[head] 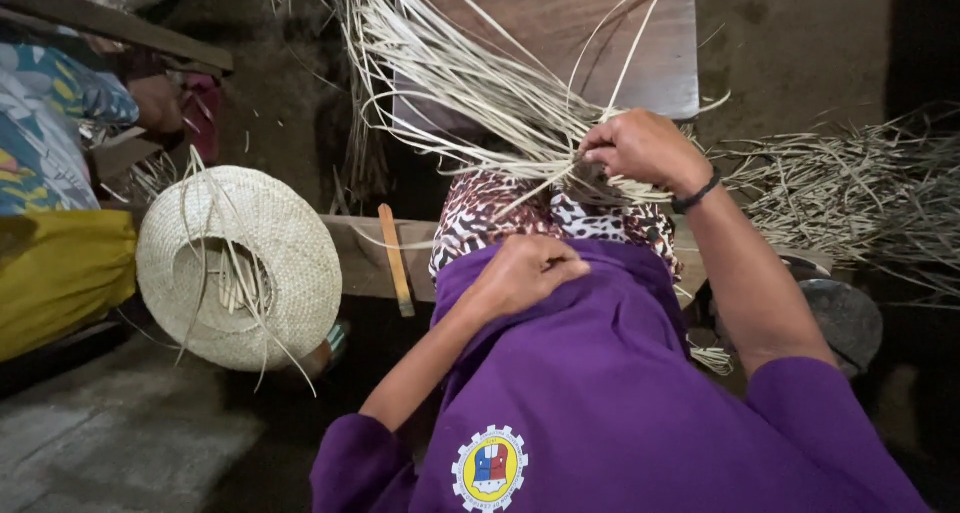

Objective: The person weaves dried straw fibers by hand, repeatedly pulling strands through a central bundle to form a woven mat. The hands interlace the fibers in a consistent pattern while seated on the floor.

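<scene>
Right hand (640,151) pinches pale reed strips (470,83) at crossing over lap, just before wooden surface's (640,63) near edge. Left hand (520,273) curled loosely against purple shirt (600,373), holding nothing visible. Judgement: keep pinch tight at crossing, strips fanned untangled. Woven hat (240,263) lies at left.

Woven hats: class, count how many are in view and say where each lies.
1: a pale woven hat lies crown-down at left, beside the bench. Others may be hidden off-frame.

Strips (470,83) cut off at top edge; right hand (640,148) hides dark thing it grips; left hand (525,273) fingertips tucked under.
</scene>
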